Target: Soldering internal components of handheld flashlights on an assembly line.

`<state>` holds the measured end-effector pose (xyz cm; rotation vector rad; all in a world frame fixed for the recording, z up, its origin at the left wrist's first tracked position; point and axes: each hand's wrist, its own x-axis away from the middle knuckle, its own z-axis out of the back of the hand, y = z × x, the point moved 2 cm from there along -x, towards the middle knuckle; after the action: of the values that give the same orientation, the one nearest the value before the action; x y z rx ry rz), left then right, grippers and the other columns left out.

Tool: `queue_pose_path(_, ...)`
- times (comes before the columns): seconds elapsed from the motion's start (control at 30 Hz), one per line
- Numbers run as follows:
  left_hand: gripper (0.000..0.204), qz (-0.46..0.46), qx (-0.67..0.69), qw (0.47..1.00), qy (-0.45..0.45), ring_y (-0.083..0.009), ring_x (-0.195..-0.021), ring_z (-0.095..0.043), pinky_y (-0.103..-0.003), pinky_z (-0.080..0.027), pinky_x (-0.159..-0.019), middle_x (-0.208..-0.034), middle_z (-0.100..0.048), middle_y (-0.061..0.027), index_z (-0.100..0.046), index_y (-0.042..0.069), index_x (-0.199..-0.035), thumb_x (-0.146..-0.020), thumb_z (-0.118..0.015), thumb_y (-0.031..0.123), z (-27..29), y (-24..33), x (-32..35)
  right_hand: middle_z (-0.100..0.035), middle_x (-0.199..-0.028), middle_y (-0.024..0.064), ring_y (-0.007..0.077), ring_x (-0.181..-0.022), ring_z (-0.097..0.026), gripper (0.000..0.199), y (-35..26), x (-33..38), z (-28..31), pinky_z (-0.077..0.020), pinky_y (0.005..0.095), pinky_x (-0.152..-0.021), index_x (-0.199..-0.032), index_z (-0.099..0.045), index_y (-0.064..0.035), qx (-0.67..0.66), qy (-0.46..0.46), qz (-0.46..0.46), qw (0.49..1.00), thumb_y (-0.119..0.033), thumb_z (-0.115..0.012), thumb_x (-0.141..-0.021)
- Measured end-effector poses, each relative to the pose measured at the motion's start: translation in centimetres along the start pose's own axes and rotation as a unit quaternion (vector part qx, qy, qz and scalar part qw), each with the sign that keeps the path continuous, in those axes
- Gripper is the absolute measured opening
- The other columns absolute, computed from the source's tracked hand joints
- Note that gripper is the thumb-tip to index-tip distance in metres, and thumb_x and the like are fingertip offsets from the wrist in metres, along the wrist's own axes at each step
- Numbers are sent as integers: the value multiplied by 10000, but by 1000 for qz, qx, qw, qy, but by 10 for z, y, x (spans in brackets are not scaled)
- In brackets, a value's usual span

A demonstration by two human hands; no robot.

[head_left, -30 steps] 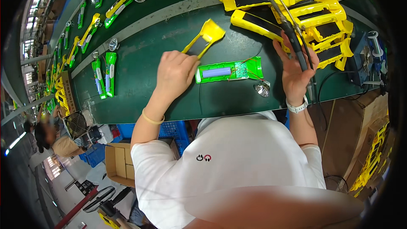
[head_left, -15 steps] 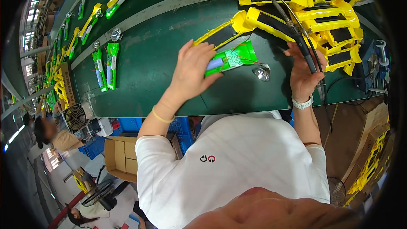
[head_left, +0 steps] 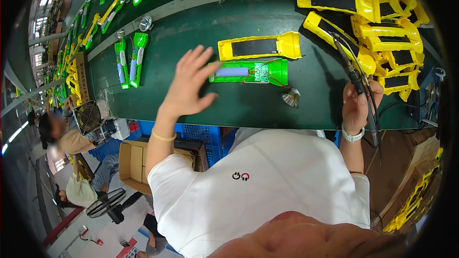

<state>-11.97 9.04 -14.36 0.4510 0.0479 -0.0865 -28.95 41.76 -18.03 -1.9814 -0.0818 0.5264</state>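
Note:
My left hand (head_left: 190, 83), fingers spread and holding nothing, hovers at the left end of a green flashlight half-shell (head_left: 278, 72). Inside that shell lie a purple cylindrical battery (head_left: 232, 72) and a small circuit board (head_left: 261, 72) with thin wires. A silvery reflector (head_left: 290, 98) rests on the bench to the shell's lower right, seemingly wired to it. Just behind and alongside lies a yellow half-shell (head_left: 288, 45) with a black panel. On the right, my right hand (head_left: 361, 107) grips a soldering iron (head_left: 354, 74), its tip pointing up and away beside another yellow half-shell (head_left: 319, 27).
Yellow half-shells (head_left: 382, 28) are heaped at the far right, near a blue boxy unit (head_left: 420, 88). Several green flashlight assemblies (head_left: 138, 59) lie to the left. A metal strip (head_left: 210, 4) crosses the green bench (head_left: 191, 28). A small fan (head_left: 88, 116) stands at the left edge.
My left hand has let go of the green half-shell and drawn back left. The green and yellow half-shells now lie level, side by side. My right hand still holds the soldering iron.

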Motion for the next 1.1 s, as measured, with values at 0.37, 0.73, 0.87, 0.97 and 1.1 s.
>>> queue_pose_path(0.37, 512, -124, -28, 988, 88, -268, -1149, -492, -429, -367, -949, -1214, -547, -79, -578, 106, -1155, -680, -718, 236, -25, 13, -52, -485, -719, 51, 80, -490, -361, 338, 4, 13, -10, -255, 206, -435, -1066, -469, 6, -1, 10, -176, 984, -219, -592, -845)
queue_pose_path(0.73, 177, -50, 159, 970, 176, -219, -700, -545, -312, -440, -634, -769, -612, -36, -670, 93, -829, -664, -721, 52, -51, 43, -56, -478, -797, 56, 105, -552, -470, 250, 7, 13, -47, -389, 223, -475, -997, -385, -52, -32, -12, -191, 981, -108, -587, -862)
queue_pose_path(0.87, 159, -75, 95, 977, 175, -217, -711, -533, -315, -443, -629, -754, -585, -35, -659, 85, -806, -665, -720, 42, -46, 49, -57, -483, -774, 53, 97, -542, -467, 262, 15, 24, -44, -404, 216, -475, -945, -363, -61, -3, -11, -204, 979, -80, -604, -844)
queue_pose_path(0.97, 156, -62, 82, 978, 181, -216, -724, -527, -313, -444, -627, -782, -560, -48, -663, 87, -801, -665, -713, 28, -45, 53, -55, -509, -752, 52, 83, -542, -468, 260, 15, 24, -45, -399, 213, -475, -938, -366, -55, 7, -34, -169, 985, -76, -607, -842)
queue_pose_path(1.1, 127, 21, 101, 981, 162, -218, -728, -526, -316, -449, -627, -819, -536, -64, -658, 72, -767, -662, -708, 19, -45, 53, -56, -507, -797, 56, 73, -544, -443, 244, 19, 25, -44, -398, 210, -475, -917, -378, -53, 47, -49, -187, 980, -75, -607, -838)
